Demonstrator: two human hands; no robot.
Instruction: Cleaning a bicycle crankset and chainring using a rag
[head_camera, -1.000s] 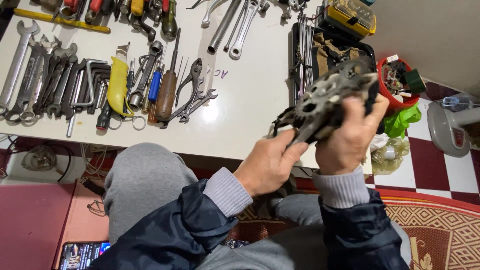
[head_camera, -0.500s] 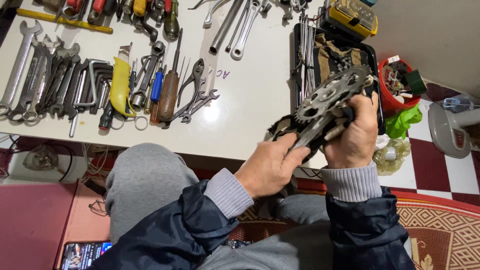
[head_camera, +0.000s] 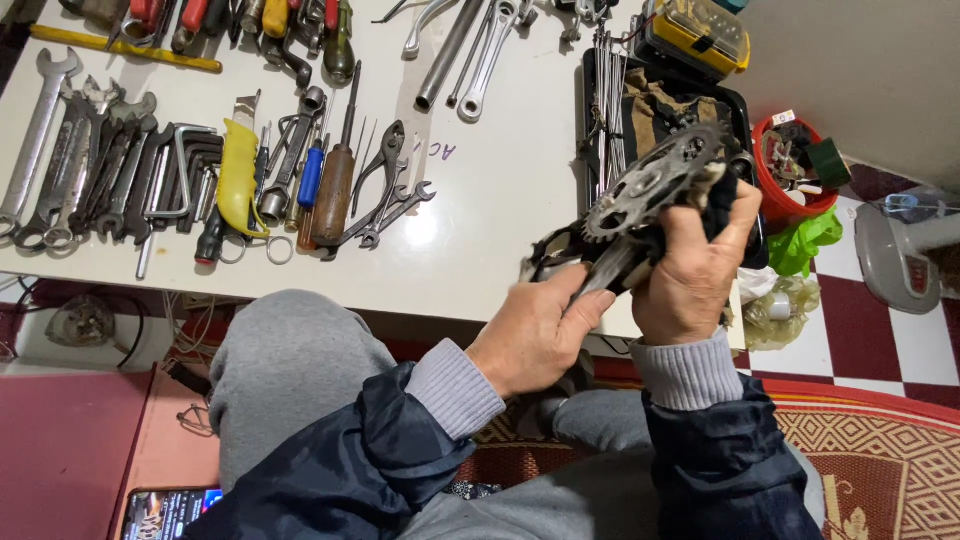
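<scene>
Crankset (head_camera: 655, 190), a toothed chainring with its dark crank arm, is held up off the white table (head_camera: 480, 200) near that table's right front edge, over the person's lap. The right hand (head_camera: 695, 275) wraps it from below with a dark rag (head_camera: 718, 195) bunched between palm and metal, fingers curled and pressed together around the rag and the ring's far side. The left hand (head_camera: 540, 335) steadies the lower end, fingers together and stretched along the crank arm, thumb on the near side; whether it truly clamps or only rests there I cannot tell. To do this wiping well, I judge the rag should stay between skin and teeth, since the points could nick a finger, and the left hand should brace the arm firmly so the ring turns only when wanted. Working over the lap rather than the table keeps grime off the spanners (head_camera: 70, 165) and screwdrivers (head_camera: 335, 185) laid out to the left. A red tub (head_camera: 790, 205) sits just right of the hands.
</scene>
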